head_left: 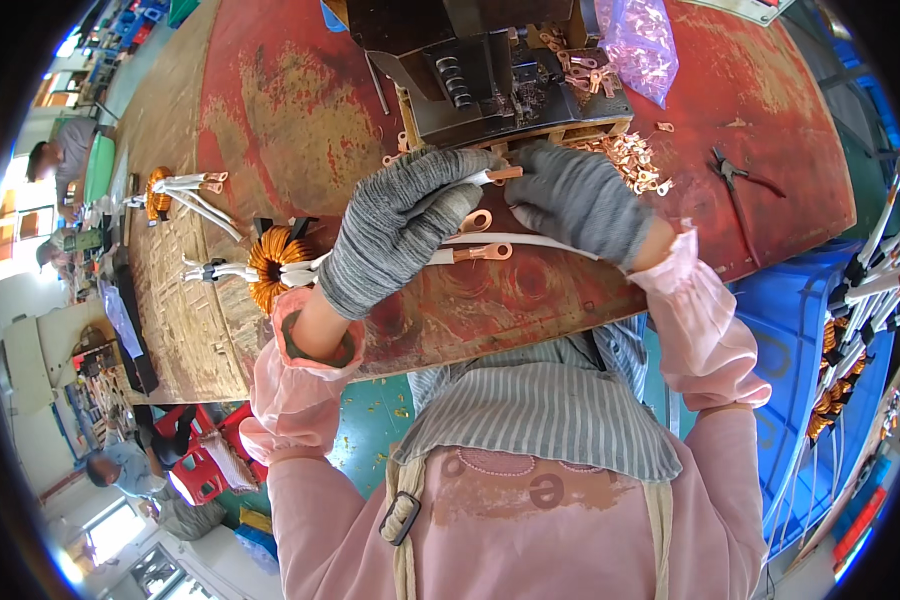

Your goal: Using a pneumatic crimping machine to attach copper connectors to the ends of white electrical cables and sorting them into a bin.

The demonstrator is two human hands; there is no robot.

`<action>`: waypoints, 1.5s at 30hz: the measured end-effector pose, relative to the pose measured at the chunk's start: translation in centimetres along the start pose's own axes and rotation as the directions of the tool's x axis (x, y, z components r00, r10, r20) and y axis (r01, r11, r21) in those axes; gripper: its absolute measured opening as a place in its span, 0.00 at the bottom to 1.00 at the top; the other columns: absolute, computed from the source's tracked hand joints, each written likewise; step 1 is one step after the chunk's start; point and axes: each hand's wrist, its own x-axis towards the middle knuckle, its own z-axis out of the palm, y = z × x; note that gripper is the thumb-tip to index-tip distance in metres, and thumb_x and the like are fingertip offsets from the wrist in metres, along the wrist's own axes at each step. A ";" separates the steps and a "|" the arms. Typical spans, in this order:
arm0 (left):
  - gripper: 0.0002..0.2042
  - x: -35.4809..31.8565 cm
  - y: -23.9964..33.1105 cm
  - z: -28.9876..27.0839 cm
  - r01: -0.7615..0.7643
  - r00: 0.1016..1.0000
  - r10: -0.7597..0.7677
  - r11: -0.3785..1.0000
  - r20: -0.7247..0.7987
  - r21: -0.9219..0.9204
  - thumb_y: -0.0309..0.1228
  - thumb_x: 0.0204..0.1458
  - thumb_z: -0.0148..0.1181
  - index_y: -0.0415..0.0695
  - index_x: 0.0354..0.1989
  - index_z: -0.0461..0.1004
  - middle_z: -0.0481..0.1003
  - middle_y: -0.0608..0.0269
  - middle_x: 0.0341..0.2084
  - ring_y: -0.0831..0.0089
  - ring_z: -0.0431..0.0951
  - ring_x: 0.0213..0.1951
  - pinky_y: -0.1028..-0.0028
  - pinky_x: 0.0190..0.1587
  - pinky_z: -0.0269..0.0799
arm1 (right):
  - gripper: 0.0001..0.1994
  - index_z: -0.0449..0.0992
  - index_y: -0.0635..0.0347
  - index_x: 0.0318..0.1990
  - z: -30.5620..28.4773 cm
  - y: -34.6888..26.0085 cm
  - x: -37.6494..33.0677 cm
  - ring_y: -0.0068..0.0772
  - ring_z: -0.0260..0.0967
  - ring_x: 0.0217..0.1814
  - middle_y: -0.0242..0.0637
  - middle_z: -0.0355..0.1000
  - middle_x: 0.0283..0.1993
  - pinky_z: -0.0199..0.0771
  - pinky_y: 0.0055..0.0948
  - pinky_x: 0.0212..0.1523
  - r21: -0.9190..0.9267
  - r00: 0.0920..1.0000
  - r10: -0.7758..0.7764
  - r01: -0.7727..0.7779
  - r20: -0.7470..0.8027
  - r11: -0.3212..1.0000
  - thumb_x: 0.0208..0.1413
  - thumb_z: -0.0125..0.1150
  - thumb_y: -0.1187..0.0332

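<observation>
My left hand [390,230], in a grey knit glove, is closed round a white insulated wire [478,179] whose bare copper strands [506,173] stick out to the right. Just beyond those strands is my right hand [582,200], gloved alike, its fingers curled; whatever is in them is hidden. Below the hands lie further white leads [560,243], and copper ring lugs [496,252] show on their ends. These leads run toward an orange copper-wound ring coil [273,268] with black ties, left of my left wrist.
A dark machine [470,90] stands at the table's far side. Loose copper lugs [630,158] lie beside it, near a purple plastic bag [638,45]. Pliers [735,190] rest at right; another coil [158,193] is at left. A blue bin [785,300] stands by the right edge.
</observation>
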 end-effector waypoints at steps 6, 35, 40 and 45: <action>0.10 0.2 0.6 0.9 -0.018 0.998 0.021 0.999 -0.059 0.047 0.27 0.51 0.55 0.40 0.41 0.73 0.75 0.57 0.31 0.67 0.76 0.32 0.75 0.36 0.72 | 0.09 0.74 0.61 0.37 -2.9 0.4 -2.3 0.29 0.71 0.33 0.36 0.72 0.31 0.72 0.25 0.34 0.804 0.892 0.392 -0.056 -0.226 0.591 0.48 0.62 0.71; 0.16 0.3 0.7 0.5 -0.097 0.994 0.110 0.955 -0.031 0.281 0.29 0.48 0.58 0.46 0.47 0.71 0.70 0.60 0.23 0.67 0.73 0.24 0.75 0.27 0.68 | 0.08 0.74 0.68 0.38 -3.2 -0.9 -0.7 0.25 0.71 0.30 0.37 0.72 0.31 0.75 0.21 0.32 0.974 0.921 0.385 -0.031 -0.059 0.224 0.51 0.58 0.72; 0.15 -2.3 -0.1 -2.3 0.062 0.998 -0.058 0.973 -0.020 0.223 0.25 0.46 0.59 0.44 0.44 0.74 0.72 0.63 0.25 0.73 0.72 0.27 0.76 0.32 0.67 | 0.08 0.74 0.67 0.37 -3.3 -0.5 0.0 0.24 0.71 0.29 0.37 0.72 0.30 0.74 0.21 0.33 0.973 0.931 0.357 -0.010 -0.074 0.229 0.50 0.59 0.73; 0.12 -1.5 -0.1 -2.2 0.016 0.999 0.002 0.923 -0.048 0.384 0.23 0.46 0.58 0.45 0.41 0.75 0.70 0.63 0.23 0.73 0.71 0.26 0.77 0.31 0.66 | 0.08 0.75 0.66 0.37 -2.8 0.4 0.6 0.21 0.70 0.28 0.36 0.72 0.29 0.70 0.18 0.30 0.936 0.914 0.381 -0.001 -0.141 0.351 0.49 0.61 0.71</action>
